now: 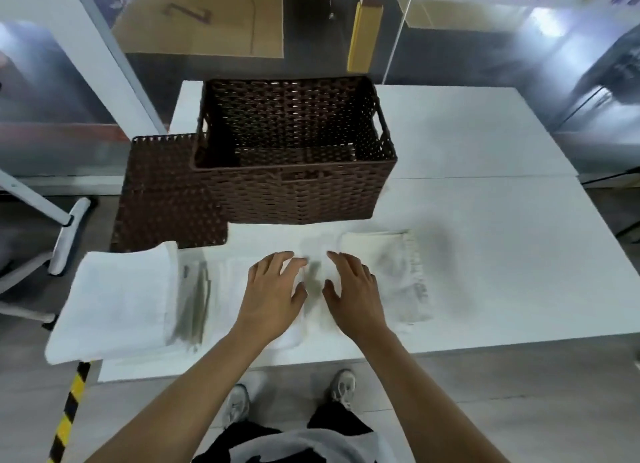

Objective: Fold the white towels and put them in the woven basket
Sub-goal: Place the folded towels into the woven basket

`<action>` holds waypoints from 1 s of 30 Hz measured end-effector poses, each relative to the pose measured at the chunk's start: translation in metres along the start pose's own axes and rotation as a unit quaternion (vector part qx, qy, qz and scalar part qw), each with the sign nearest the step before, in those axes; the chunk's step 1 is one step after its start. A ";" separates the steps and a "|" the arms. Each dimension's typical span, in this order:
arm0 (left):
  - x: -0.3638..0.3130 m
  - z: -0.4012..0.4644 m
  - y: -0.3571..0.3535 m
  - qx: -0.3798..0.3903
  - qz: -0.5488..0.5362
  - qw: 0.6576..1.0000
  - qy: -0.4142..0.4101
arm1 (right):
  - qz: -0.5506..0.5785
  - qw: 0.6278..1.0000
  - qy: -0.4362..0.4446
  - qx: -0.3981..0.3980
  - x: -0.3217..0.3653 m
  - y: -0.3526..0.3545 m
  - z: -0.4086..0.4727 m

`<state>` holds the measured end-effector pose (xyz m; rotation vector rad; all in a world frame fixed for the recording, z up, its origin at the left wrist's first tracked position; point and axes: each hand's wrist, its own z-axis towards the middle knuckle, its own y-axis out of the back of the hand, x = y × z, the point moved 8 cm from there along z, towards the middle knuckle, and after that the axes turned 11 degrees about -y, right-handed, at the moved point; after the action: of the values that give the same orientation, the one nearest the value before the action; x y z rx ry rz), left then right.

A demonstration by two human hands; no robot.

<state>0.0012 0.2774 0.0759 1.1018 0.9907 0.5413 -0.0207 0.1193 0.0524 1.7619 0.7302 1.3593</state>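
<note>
A dark brown woven basket (294, 192) stands open and looks empty at the back middle of the white table (485, 220). In front of it a white towel (263, 244) lies spread flat. My left hand (273, 289) and my right hand (353, 289) rest palm down on it, side by side, fingers spread, holding nothing. A stack of white towels (117, 303) lies at the table's left front corner and hangs over the edge. Another folded white towel (391, 275) with a fringed edge lies just right of my right hand.
The basket's flat woven lid (162, 192) lies to its left, partly over the table edge. A glass partition and cardboard boxes (201, 19) stand behind the table. A yellow-black striped post (69, 410) stands by the left front corner. My shoes (343, 386) show below the table edge.
</note>
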 end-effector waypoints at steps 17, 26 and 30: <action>-0.075 0.060 -0.152 0.093 -0.073 0.993 0.012 | -0.048 0.997 -0.035 0.048 -0.182 0.023 0.065; -0.043 0.048 -0.171 0.095 -0.227 0.944 0.218 | 0.119 0.955 -0.160 0.219 -0.197 -0.006 0.071; -0.046 0.051 -0.175 0.111 -0.334 0.906 0.236 | 0.142 0.947 -0.174 0.231 -0.198 -0.012 0.076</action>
<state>0.0062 0.1487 -0.0608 0.7567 1.7987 0.1238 0.0004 -0.0530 -0.0701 2.4829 0.6472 1.0573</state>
